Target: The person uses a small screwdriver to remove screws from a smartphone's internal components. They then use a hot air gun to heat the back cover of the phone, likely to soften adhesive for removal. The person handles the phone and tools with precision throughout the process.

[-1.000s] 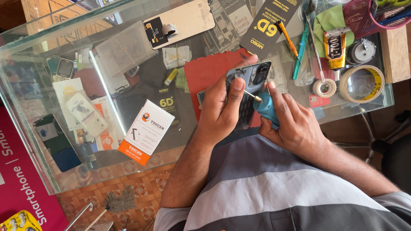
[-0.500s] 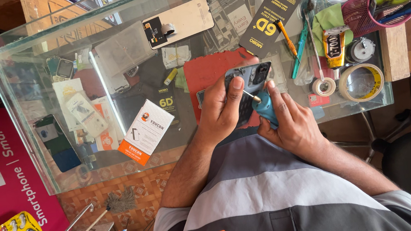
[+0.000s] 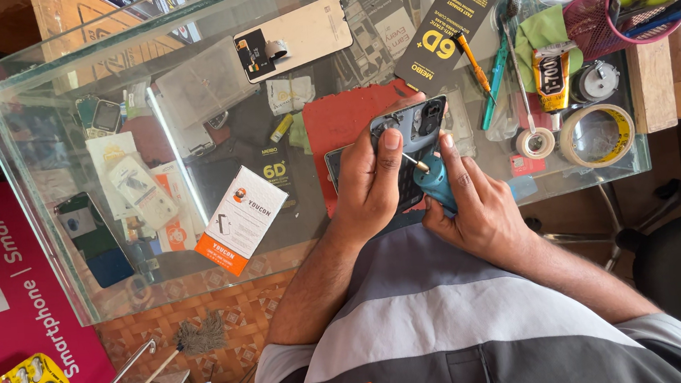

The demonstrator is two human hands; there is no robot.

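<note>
Clear glass-topped counter (image 3: pixel 39 119), crowded; its near edge runs just in front of the person's torso, and the barest stretch lies at its left. Red rectangular work mat (image 3: pixel 343 121) at centre, partly hidden under the hands. Opened dark smartphone (image 3: pixel 417 123) lies on the mat; its near half is covered, inner parts hard to make out. Left hand (image 3: pixel 369 185) is clamped over the phone's left side, thumb on top. Right hand (image 3: pixel 481 208) is closed around a teal-handled screwdriver (image 3: pixel 435 179), tip at the phone. Tape rolls (image 3: pixel 590 135) crowd the right edge.
</note>
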